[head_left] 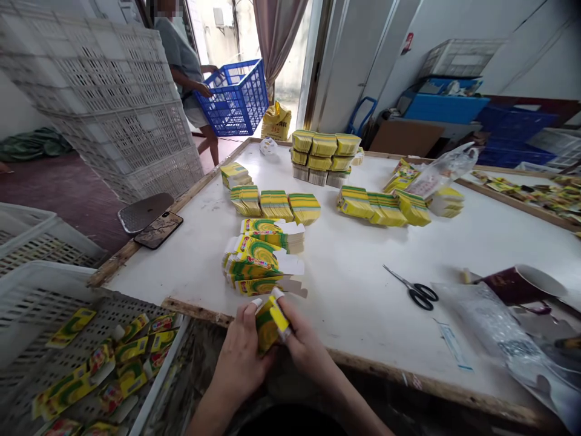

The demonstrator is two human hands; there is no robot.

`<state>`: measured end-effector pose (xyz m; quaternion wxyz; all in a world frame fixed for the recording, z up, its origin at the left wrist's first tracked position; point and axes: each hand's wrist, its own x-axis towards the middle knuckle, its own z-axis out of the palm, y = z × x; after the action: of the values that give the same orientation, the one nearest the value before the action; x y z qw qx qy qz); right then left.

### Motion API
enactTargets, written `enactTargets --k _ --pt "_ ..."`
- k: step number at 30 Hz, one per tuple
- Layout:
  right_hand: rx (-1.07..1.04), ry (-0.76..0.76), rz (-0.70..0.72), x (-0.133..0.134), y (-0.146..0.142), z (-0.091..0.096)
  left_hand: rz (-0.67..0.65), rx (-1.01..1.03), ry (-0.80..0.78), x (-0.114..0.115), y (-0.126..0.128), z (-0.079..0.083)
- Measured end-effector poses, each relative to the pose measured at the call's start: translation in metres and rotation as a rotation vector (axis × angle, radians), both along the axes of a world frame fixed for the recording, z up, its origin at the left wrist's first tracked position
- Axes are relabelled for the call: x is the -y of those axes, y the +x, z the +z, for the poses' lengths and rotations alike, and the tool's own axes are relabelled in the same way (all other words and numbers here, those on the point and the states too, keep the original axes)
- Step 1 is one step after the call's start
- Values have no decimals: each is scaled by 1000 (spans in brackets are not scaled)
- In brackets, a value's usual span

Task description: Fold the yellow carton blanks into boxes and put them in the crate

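Observation:
Between my two hands, over the table's front edge, is a small yellow and green carton [267, 327]. My left hand [240, 351] wraps round its left side. My right hand [302, 342] grips the carton's upper right part, where a bright yellow strip or flap shows; white coverings sit on some fingertips. Just beyond my hands lies a fanned pile of flat yellow cartons [256, 257] with white flaps pointing right. To my left a white perforated crate [106, 297] holds several loose yellow cartons [131, 351].
Bundled carton stacks [276, 206] stand across the white table [345, 278], with a taller stack [324, 151] behind. Scissors [415, 292], a dark mug [512, 284] and a plastic bag lie right. A phone [158, 230] rests at the left edge. A person carries a blue crate [236, 100].

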<state>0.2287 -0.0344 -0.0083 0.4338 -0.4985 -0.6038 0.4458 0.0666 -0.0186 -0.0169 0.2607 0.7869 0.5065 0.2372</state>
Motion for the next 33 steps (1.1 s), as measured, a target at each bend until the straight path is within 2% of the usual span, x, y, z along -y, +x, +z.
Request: enactTargets --k 2,4,6,10,13,15,20,22,27,30,33 --pt "80 76 -8 -4 5 -9 36 -1 22 -1 -3 4" --pt "192 161 102 -6 11 -14 34 36 37 -4 -7 11" --pt "270 184 195 -8 16 -14 19 58 48 -6 -12 16" --pt "336 147 218 -14 28 5 6 68 7 -9 -20 17" --pt "337 163 294 -20 36 20 9 89 -22 -8 -22 14" --pt "325 179 326 -23 38 22 9 91 5 -8 -20 15" --pt "349 185 253 -21 26 7 41 82 199 -6 -17 15" --pt "347 185 232 -20 22 4 51 83 195 -6 -19 13" --pt "317 183 305 -19 28 10 30 126 101 -7 -22 12" --pt "196 226 182 -14 22 4 45 149 110 -7 -17 15" --pt "65 188 57 -7 5 -7 61 158 136 -6 -13 14"
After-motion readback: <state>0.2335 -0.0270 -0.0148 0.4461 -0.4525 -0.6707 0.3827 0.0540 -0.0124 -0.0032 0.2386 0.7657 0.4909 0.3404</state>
